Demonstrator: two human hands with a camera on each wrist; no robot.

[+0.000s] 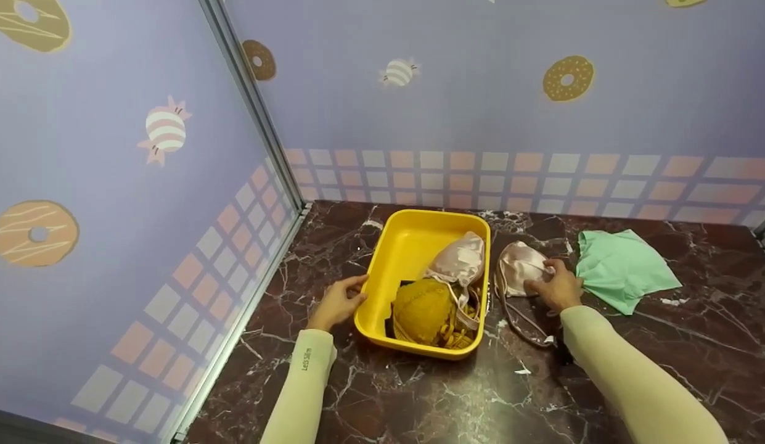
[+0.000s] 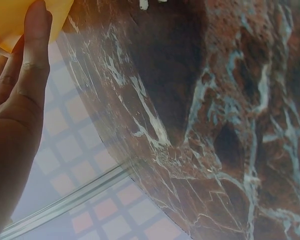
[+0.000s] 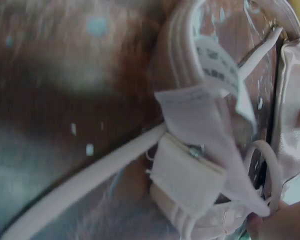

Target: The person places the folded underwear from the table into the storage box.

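A yellow plastic bin (image 1: pixel 391 237) stands on the marble-patterned table. Inside it are a mustard bra (image 1: pixel 422 311) with coiled straps and a pink satin bra (image 1: pixel 459 259) whose strap trails over the mustard one. My left hand (image 1: pixel 340 303) touches the bin's left outer side, its fingers at the wall just below the rim. To the right of the bin lies a second pink satin bra (image 1: pixel 518 268), its straps looping toward me. My right hand (image 1: pixel 558 287) grips that bra at its cup. The right wrist view shows its band with a white label (image 3: pixel 217 65).
A mint green cloth (image 1: pixel 625 268) lies at the right, right beside my right hand. Patterned wall panels close off the left and the back, with a metal corner post (image 1: pixel 259 105). A metal edge strip (image 1: pixel 246 327) runs along the table's left side.
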